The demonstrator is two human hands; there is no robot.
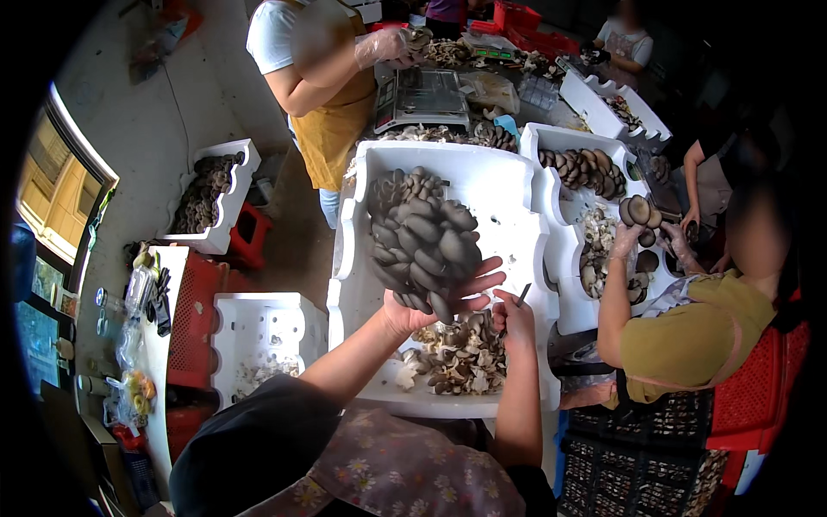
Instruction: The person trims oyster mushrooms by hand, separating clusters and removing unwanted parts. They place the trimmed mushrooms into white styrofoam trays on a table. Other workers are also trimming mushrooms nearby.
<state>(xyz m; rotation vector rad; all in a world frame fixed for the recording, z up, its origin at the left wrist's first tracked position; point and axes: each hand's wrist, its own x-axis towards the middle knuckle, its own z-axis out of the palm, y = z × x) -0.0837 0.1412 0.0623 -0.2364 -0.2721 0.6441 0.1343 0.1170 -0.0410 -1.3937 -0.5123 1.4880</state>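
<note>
A large cluster of grey oyster mushrooms [423,242] rests on the palm and fingers of my left hand [413,313], above a white polystyrene box [504,187]. My right hand [515,321] grips a small knife [523,295], its dark narrow end pointing up; the rest is hidden in my fingers. Behind the held cluster, more oyster mushrooms [387,187] lie at the far left of the box. Below my hands, a heap of mushroom trimmings and small pieces [468,362] covers the near part of the box.
A digital scale [423,97] stands beyond the box, near a co-worker in a mustard apron [342,136]. At right, another co-worker's gloved hands [623,239] hold mushrooms over a polystyrene box [568,310]. More polystyrene boxes [242,187] and a red stool [249,236] are at left.
</note>
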